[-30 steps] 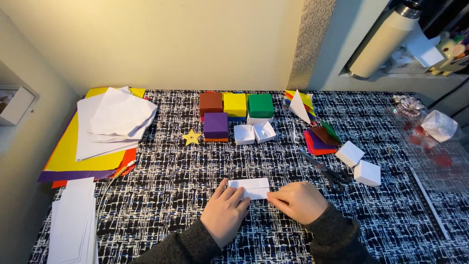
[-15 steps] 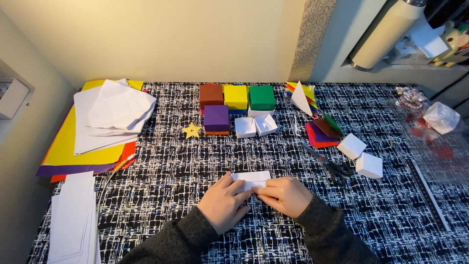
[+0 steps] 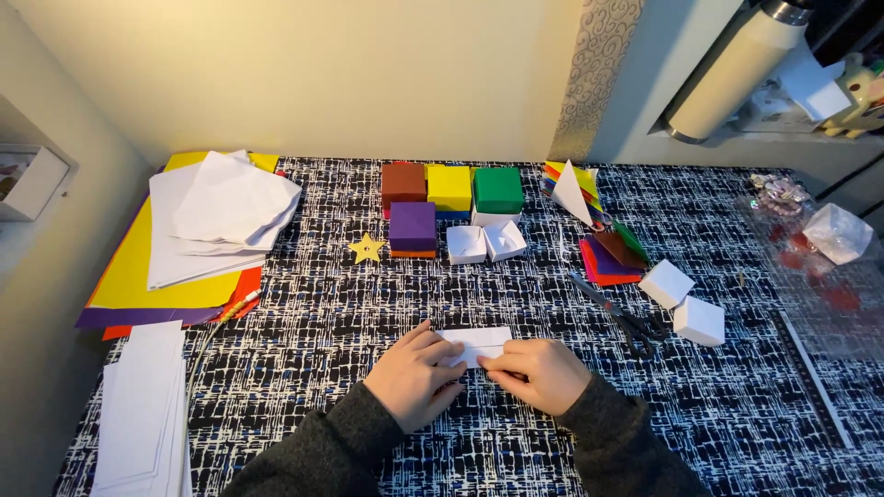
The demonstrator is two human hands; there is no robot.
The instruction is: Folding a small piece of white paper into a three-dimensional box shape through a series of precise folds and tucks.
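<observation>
Left hand [image 3: 416, 375] and right hand [image 3: 540, 372], fingers curled, press a folded white paper strip [image 3: 475, 344] flat between them; scissors [image 3: 615, 313] lie just beyond the right hand.

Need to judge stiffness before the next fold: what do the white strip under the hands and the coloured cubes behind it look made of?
White strip: thin matte paper, with a crisp centre crease. Coloured cubes: probably folded matte paper too, with sharp flat edges and no gloss.

Coloured paper boxes [image 3: 451, 198] mid-table – scissors [image 3: 617, 316] right, star [image 3: 366, 248].
</observation>
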